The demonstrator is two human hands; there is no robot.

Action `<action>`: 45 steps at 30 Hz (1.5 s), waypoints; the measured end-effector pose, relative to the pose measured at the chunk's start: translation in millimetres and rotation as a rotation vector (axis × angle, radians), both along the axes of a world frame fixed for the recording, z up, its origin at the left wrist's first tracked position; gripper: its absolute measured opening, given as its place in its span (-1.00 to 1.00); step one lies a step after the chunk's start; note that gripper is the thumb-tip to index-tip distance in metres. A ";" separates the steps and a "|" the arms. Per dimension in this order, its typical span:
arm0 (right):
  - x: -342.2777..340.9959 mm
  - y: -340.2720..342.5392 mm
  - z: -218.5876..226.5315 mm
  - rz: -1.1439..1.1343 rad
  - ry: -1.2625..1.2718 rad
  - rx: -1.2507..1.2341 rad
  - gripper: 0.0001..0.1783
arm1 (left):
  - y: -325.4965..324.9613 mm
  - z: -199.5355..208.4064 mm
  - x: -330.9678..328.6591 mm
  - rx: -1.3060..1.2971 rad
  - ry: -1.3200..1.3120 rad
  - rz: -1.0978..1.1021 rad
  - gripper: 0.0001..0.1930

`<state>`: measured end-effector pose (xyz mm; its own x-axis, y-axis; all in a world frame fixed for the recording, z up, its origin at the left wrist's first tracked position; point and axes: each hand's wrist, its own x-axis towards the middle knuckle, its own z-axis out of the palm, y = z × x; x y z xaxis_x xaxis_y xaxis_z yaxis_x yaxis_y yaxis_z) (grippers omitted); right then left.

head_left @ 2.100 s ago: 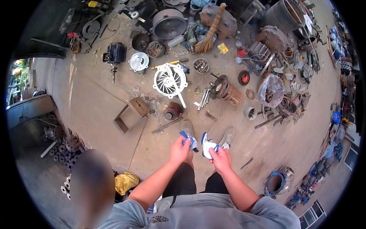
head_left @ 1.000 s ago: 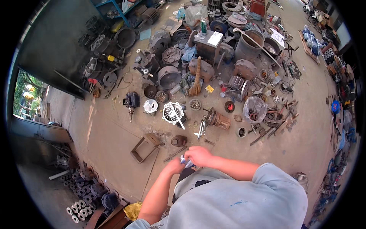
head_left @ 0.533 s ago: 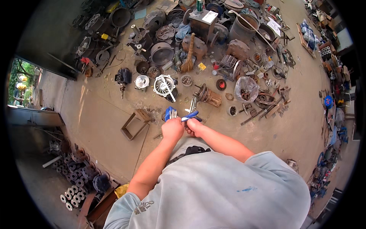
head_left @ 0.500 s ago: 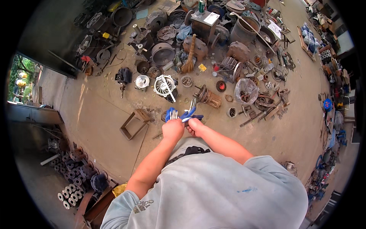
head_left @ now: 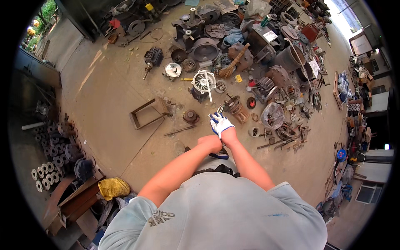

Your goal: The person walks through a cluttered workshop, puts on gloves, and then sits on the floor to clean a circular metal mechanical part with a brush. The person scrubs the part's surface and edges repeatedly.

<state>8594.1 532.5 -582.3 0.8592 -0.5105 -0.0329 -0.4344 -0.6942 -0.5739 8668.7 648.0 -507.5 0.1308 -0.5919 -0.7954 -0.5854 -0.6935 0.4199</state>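
A white work glove with blue edges (head_left: 224, 124) covers my right hand (head_left: 221, 126). Its fingers point forward and are apart, with nothing seen in them. My left hand (head_left: 211, 143), bare, is closed at the right wrist, by the glove's cuff; its fingertips are mostly hidden. Below the wrists shows a dark blue piece with a pale edge (head_left: 220, 154), partly covered, which I cannot tell for sure. Past my fingertips, on the floor, lies a rusty motor-like part (head_left: 237, 110). A small rusty round casting (head_left: 191, 117) stands to the left.
A rusty angle-iron frame (head_left: 143, 113) and a metal bar (head_left: 180, 131) lie left. Ahead are a white finned ring (head_left: 203, 81), a straw broom (head_left: 235, 62) and many machine parts. A lined bucket (head_left: 273, 116) stands right; flanges (head_left: 46, 177) and a yellow bag (head_left: 113, 188) sit lower left.
Before, both bare hands held blue-and-white gloves together. Now one glove is on my right hand, and my left hand has moved to that wrist. The view has turned, shifting the floor items.
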 end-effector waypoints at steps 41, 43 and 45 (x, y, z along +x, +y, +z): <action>45.0 28.9 9.0 -0.686 -0.444 1.802 0.26 | 79.1 78.1 76.5 -0.391 0.057 -0.291 -0.60; 86.9 57.0 49.4 -0.777 -0.289 1.725 0.26 | 89.6 74.8 89.8 -0.394 0.035 -0.279 -0.47; 96.7 60.0 47.2 -0.724 -0.261 1.636 0.09 | 90.8 73.4 96.5 -0.383 0.009 -0.276 -0.49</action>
<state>8690.8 592.4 -535.1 0.5700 -0.3395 -0.7482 -0.1584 0.8482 -0.5055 8765.2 738.8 -434.1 -0.0788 -0.8547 -0.5131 -0.7210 -0.3066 0.6215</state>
